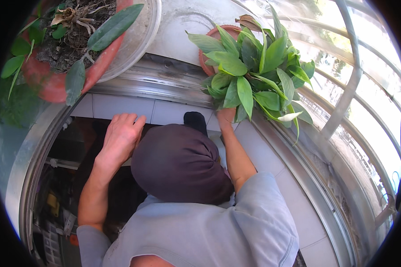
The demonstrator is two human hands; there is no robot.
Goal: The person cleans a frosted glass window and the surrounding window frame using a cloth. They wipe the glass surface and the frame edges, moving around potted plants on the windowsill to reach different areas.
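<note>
My left hand (121, 135) is empty, its back turned up and its fingers slightly bent, with the fingertips over the edge of the white tiled ledge (127, 106). It lies beside my bent knee in dark trousers (177, 163). My right hand (226, 116) reaches beneath the leaves of a peace lily (250, 70), which hide its fingers; whether it grips anything there cannot be seen. The peace lily has a white bloom (290, 116) and stands in a reddish-brown pot (204, 56) with a scalloped rim. My foot in a black sock (194, 120) rests on the tiles.
A larger reddish pot (102, 71) with soil and a few stems stands on a pale round saucer (147, 40) at upper left. Metal window tracks (160, 90) run along the ledge. Curved metal bars (349, 76) cross the right side. Stored items (53, 203) lie below left.
</note>
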